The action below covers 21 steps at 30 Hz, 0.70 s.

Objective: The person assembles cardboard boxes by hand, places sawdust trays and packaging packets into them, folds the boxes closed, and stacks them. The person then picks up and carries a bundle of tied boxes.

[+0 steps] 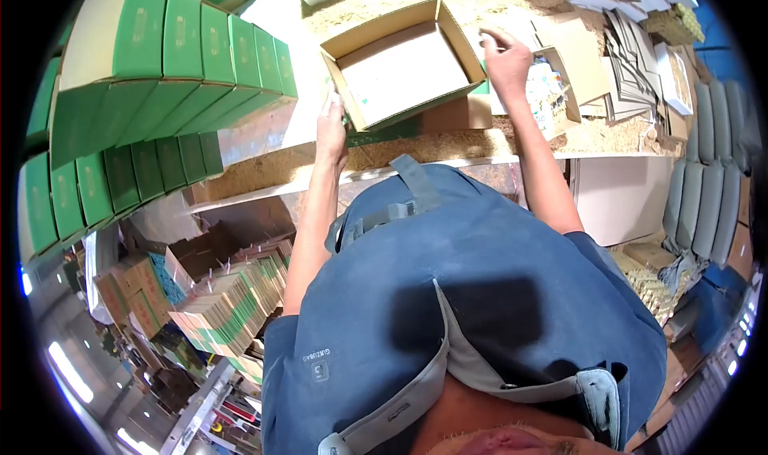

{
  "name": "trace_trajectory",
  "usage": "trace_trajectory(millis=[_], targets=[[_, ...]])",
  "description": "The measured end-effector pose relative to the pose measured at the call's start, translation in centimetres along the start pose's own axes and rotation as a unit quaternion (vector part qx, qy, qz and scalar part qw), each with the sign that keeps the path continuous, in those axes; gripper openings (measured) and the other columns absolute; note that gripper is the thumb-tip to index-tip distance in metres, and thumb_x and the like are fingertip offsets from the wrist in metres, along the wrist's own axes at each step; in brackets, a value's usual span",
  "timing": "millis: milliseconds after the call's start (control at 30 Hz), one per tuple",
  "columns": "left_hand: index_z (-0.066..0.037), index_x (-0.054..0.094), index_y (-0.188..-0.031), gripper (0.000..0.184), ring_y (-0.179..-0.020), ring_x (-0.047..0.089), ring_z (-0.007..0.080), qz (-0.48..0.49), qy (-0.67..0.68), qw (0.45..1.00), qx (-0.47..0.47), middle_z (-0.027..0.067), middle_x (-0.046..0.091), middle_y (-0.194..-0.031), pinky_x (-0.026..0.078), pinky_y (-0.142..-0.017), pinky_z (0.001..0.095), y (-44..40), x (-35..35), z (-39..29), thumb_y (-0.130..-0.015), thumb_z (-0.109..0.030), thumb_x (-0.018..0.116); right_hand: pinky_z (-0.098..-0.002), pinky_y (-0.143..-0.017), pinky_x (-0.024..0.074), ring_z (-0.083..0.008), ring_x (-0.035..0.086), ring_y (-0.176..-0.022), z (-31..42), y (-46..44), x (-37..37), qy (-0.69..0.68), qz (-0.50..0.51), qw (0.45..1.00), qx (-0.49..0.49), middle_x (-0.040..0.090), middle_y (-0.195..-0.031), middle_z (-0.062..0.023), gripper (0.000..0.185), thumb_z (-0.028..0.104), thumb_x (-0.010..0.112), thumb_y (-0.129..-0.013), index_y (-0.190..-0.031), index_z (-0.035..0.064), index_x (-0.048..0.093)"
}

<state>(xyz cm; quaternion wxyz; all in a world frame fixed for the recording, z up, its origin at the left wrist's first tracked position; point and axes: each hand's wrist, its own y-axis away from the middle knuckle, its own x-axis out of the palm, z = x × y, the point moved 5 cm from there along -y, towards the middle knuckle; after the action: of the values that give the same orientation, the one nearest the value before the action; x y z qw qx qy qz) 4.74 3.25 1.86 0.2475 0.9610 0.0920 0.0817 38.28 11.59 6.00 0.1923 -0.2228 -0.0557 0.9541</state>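
Observation:
An open, shallow cardboard box (408, 67) sits tilted on the wooden work surface (368, 157), its white inside facing up. At the box's left side, my left hand (332, 131) is closed with its fingers along the outer wall; green shows beside the fingers. My right hand (506, 61) is just past the box's right corner, fingers bent together, and what they hold, if anything, is too small to make out. Right of that hand lies a small open carton (570, 95) with white and coloured items inside.
Green boxes (180, 39) are stacked high at the left. Flat grey pieces (632, 71) and a white tray (672, 79) lie at the right of the surface. Below left are bundles of flat cardboard (232, 299). Grey rolls (704, 191) stand at the far right.

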Motion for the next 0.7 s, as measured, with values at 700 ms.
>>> trace_trajectory(millis=[700], targets=[[-0.023,0.05,-0.141,0.071,-0.121,0.055,0.0278,0.106,-0.298,0.932,0.179,0.018,0.058,-0.133,0.041,-0.107,0.0352,-7.2,-0.5,4.2,-0.077,-0.009,0.075,-0.0342,-0.102,0.0447,-0.0221,0.056,-0.115,-7.5,1.3,10.6,-0.239,0.391,0.872,0.171,0.058,-0.127,-0.013,0.061,0.011,0.069,-0.086,-0.139,-0.0012,0.042]])
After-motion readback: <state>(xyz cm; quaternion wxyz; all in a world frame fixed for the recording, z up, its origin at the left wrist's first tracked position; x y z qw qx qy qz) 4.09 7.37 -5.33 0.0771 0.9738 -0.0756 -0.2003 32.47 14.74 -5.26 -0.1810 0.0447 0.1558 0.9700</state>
